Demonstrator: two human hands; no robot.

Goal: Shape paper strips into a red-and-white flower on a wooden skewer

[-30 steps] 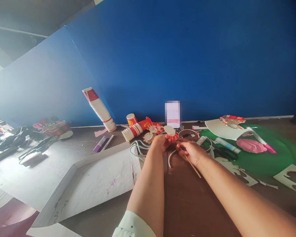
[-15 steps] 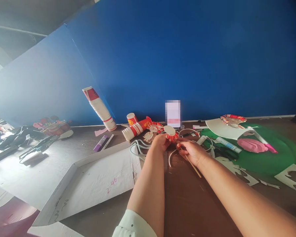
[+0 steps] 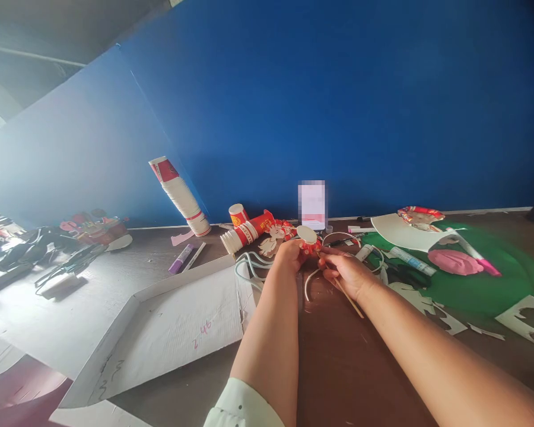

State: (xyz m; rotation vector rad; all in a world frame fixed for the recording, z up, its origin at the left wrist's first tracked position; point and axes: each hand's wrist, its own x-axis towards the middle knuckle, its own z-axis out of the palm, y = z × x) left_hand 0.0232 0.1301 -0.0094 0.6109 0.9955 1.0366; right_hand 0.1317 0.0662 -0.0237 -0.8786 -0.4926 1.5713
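Between my two hands is a cut paper cup with a round white base facing up and red strips around it. My left hand grips it from the left, its fingertips partly hidden behind the cup. My right hand is closed around a thin wooden stick, which slants down to the right; its upper end meets the underside of the cup, though the exact contact is hidden. Just beyond the left hand lie red and white cut cup pieces. A pale curved cable lies below the hands.
An open white cardboard box lid lies left of my arms. Stacked paper cups lean by the blue partition. A phone with a blurred screen stands ahead. On the right are a green mat, scissors, a glue tube and paper scraps.
The cup and both hands have barely shifted. The cup's white base sits very slightly further right, and the stick stays in the right hand.
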